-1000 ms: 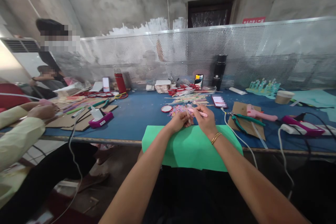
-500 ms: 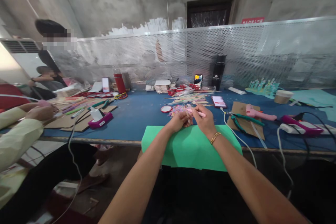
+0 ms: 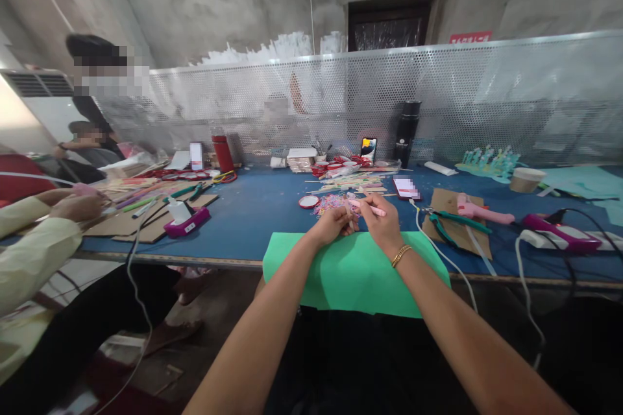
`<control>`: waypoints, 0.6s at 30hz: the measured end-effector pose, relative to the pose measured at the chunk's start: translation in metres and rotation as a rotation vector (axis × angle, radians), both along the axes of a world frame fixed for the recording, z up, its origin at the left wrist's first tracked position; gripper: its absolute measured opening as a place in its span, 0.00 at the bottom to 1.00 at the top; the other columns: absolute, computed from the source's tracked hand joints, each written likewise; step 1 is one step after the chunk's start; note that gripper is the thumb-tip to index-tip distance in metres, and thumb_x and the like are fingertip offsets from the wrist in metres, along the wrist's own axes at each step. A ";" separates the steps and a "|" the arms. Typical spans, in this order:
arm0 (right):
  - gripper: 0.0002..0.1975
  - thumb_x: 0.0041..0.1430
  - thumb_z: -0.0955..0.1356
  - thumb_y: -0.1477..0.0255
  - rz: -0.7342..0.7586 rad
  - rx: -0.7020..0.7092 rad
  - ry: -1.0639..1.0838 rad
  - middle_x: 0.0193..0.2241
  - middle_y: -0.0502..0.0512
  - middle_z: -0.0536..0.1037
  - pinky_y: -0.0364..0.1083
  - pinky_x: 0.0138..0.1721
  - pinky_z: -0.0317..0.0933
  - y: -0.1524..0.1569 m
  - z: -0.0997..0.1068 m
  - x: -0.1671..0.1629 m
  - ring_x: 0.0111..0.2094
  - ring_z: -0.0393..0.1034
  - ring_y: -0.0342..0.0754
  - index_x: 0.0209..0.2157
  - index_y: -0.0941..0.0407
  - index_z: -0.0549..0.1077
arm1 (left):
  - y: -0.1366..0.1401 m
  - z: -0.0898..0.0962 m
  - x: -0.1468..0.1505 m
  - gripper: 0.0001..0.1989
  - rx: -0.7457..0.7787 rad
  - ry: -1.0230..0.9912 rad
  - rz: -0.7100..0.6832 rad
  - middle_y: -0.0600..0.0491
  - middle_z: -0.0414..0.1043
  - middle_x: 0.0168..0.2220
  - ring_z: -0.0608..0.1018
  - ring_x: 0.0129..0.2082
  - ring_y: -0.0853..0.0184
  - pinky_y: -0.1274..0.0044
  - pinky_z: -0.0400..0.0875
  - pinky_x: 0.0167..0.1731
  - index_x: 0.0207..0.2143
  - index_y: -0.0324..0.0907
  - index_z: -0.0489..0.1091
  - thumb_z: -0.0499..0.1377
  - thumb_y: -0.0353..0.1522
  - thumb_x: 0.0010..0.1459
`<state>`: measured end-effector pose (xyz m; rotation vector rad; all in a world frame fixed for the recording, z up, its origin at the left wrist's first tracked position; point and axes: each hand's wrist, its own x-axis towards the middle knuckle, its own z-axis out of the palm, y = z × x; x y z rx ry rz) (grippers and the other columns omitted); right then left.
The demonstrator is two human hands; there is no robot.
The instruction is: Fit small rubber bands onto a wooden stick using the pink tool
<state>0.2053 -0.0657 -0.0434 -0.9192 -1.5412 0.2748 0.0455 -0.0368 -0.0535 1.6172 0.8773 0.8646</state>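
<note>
My right hand (image 3: 383,224) is closed around a slim pink pen-like tool (image 3: 372,208), its tip pointing left toward my other hand. My left hand (image 3: 335,224) pinches a small pale piece whose kind I cannot make out; the fingers partly hide it. Both hands are close together above the near edge of the blue table (image 3: 257,207). Just beyond them lies a pile of small multicoloured loops (image 3: 324,203), with a red-rimmed round white disc (image 3: 308,201) to its left. A green sheet (image 3: 355,272) spreads under my forearms, hanging over the table edge.
To the right lie teal-handled pliers (image 3: 440,230) on cardboard, a pink glue gun (image 3: 484,211), a purple power strip (image 3: 559,233) and cables. A phone (image 3: 407,188) and thin sticks (image 3: 357,183) lie farther back. At left, a co-worker's hands (image 3: 78,204) hold something pink.
My right hand and the pink tool have shifted very slightly to the right. The left hand stays nearly in place.
</note>
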 end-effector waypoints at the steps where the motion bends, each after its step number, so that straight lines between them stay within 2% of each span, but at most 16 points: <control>1: 0.10 0.62 0.64 0.68 0.015 0.001 -0.006 0.25 0.50 0.76 0.45 0.35 0.61 0.000 0.000 0.000 0.28 0.70 0.47 0.27 0.53 0.71 | 0.000 0.000 0.000 0.22 -0.001 -0.001 -0.004 0.57 0.68 0.21 0.68 0.20 0.74 0.79 0.63 0.24 0.30 0.39 0.68 0.62 0.50 0.53; 4: 0.10 0.62 0.63 0.69 0.039 0.003 -0.031 0.25 0.50 0.77 0.45 0.36 0.61 0.000 0.001 -0.001 0.30 0.70 0.47 0.27 0.53 0.71 | -0.001 0.001 0.000 0.23 -0.001 -0.008 -0.011 0.57 0.68 0.21 0.68 0.20 0.74 0.79 0.63 0.24 0.30 0.39 0.68 0.63 0.50 0.52; 9: 0.10 0.62 0.64 0.68 -0.013 -0.004 -0.003 0.25 0.50 0.76 0.45 0.35 0.60 -0.001 0.001 0.000 0.28 0.69 0.47 0.27 0.53 0.71 | -0.001 0.001 0.001 0.23 0.004 -0.006 0.000 0.56 0.68 0.21 0.68 0.20 0.74 0.79 0.63 0.23 0.29 0.38 0.68 0.62 0.51 0.52; 13: 0.10 0.62 0.64 0.69 0.044 0.005 -0.014 0.25 0.50 0.76 0.45 0.35 0.60 0.000 0.000 -0.001 0.29 0.69 0.47 0.26 0.53 0.71 | -0.001 0.001 0.000 0.23 0.018 0.002 -0.020 0.57 0.68 0.21 0.68 0.20 0.74 0.79 0.63 0.24 0.30 0.38 0.68 0.62 0.51 0.53; 18: 0.09 0.62 0.64 0.68 -0.017 0.007 -0.002 0.24 0.50 0.76 0.45 0.35 0.60 0.000 0.000 0.000 0.28 0.69 0.47 0.28 0.53 0.71 | -0.001 0.000 0.000 0.23 0.012 0.006 0.000 0.56 0.68 0.21 0.68 0.20 0.74 0.79 0.63 0.24 0.30 0.38 0.68 0.62 0.51 0.53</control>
